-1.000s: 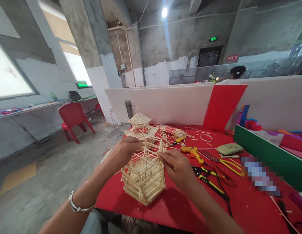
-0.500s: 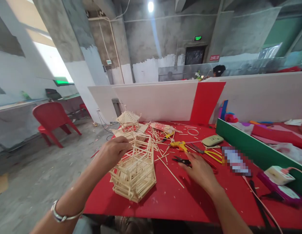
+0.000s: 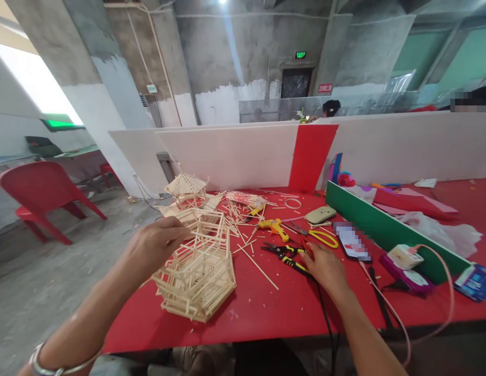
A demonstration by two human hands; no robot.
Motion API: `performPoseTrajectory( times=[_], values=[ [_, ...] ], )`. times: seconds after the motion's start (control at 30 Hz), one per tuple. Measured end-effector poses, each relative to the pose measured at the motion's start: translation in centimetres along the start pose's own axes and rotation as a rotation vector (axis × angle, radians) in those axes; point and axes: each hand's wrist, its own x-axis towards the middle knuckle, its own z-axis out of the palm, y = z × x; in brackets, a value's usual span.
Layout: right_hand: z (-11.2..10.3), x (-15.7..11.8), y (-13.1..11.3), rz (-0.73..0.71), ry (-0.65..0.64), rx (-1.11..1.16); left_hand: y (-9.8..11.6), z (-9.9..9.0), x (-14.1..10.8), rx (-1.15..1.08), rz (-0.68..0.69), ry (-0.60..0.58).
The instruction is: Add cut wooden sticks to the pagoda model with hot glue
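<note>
My left hand (image 3: 160, 241) is closed in a pinch at the upper left of the stick-built frame (image 3: 199, 282); what its fingers hold is too small to make out. This frame of pale wooden sticks stands on the red table (image 3: 258, 318). My right hand (image 3: 323, 266) is beside black-and-yellow pliers (image 3: 292, 261), its fingers by red handles and partly hidden. A yellow glue gun (image 3: 274, 227) and yellow-handled pliers (image 3: 325, 238) lie just beyond it. Behind the frame is a small stick pavilion (image 3: 186, 188) with a pointed roof.
Loose sticks (image 3: 235, 209) lie scattered behind the frame. A tape ring (image 3: 292, 203), a beige case (image 3: 320, 214) and a phone (image 3: 351, 243) are farther right. A green board (image 3: 392, 230) stands along the right, near a white plug block (image 3: 403, 257) and a pink cable (image 3: 449, 282).
The view has swung right, so the scene appears shifted left. My right hand has moved off the black-and-yellow pliers, towards the red handles. My left hand stays pinched by the frame.
</note>
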Motion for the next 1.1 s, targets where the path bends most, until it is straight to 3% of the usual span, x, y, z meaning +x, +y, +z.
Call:
performPoseTrajectory(
  times=[0.23,0.4,0.57,0.77,0.93,1.1],
  values=[
    [0.2,0.4,-2.5,-0.183,-0.091,0.073,0.0,0.1,-0.1,0.031,-0.013,0.017],
    [0.9,4.4,-4.8,-0.048,-0.069,0.053,-0.1,0.1,-0.2,0.032,0.006,0.01],
    [2.6,9.3,-6.5,0.086,-0.167,0.096,0.3,-0.1,-0.5,0.047,-0.011,-0.053],
    [3.0,10.2,-5.6,0.1,-0.191,0.346,0.7,0.0,-0.7,0.099,-0.061,-0.071],
    [0.4,8.4,-5.8,0.002,-0.107,0.664,0.9,-0.1,-0.4,0.061,-0.051,-0.091],
    [-5.9,6.0,-9.7,-0.161,-0.127,1.058,1.2,-0.3,0.2,0.015,-0.066,-0.066]
  ],
)
